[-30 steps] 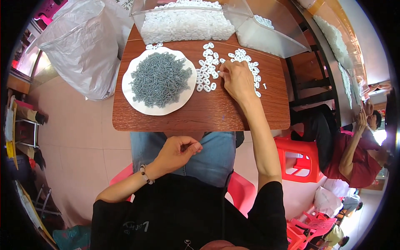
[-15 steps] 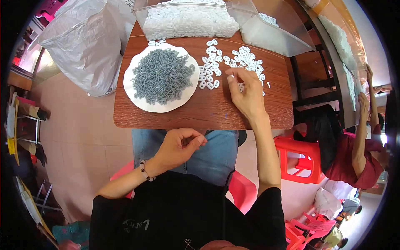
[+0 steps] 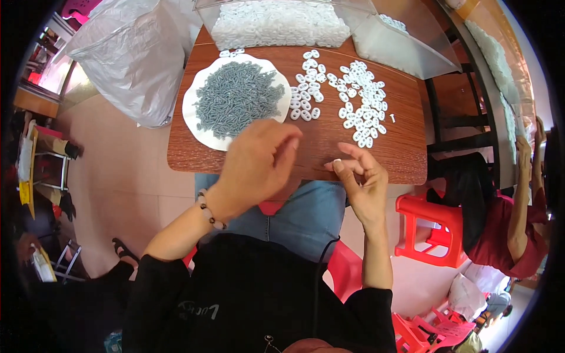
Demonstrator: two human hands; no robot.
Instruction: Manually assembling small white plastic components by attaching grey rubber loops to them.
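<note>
My left hand (image 3: 259,162), a beaded bracelet on its wrist, hovers over the table's front edge beside the plate. Its fingers are curled in and slightly blurred; whatever they hold is hidden. To its right, my right hand (image 3: 364,183) has the thumb pressed toward a finger, the index finger raised. Anything in that pinch is too small to make out. A white scalloped plate (image 3: 191,120) carries a heap of small grey screw-like pieces (image 3: 238,97). Small white oval pieces with two holes lie in a middle group (image 3: 306,88) and a larger right-hand group (image 3: 365,103).
Clear bins of white pieces (image 3: 279,26) stand along the back of the brown table (image 3: 400,153). One small white pin-shaped piece (image 3: 392,118) lies at the right. A large white sack (image 3: 132,65) is at the left, a red stool (image 3: 432,232) and another person (image 3: 509,235) at the right.
My left hand has risen from my lap to above the table edge. My right hand has drawn back from the white oval pieces toward me. The view has shifted slightly.
</note>
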